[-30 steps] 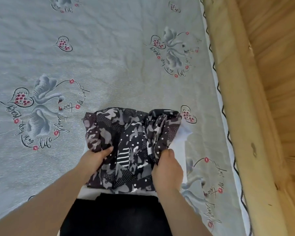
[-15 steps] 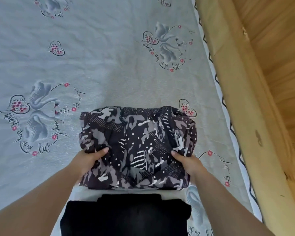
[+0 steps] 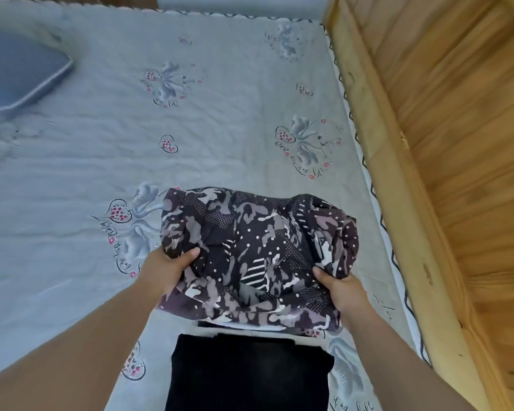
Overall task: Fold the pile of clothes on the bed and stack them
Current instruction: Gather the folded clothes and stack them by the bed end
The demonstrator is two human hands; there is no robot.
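Wooden bed frame (image 3: 404,173) right; blue pillow (image 3: 18,72) far left; black garment (image 3: 250,372) near.

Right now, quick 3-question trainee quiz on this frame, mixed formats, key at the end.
1. True or false: both hands grip the camo garment.
2. Which item lies nearest the camera? A) black garment B) blue pillow C) wooden frame
3. Fill in: the left hand holds the garment's ____ edge, the right hand the opposite one.

Key: 1 true; 2 A; 3 left.
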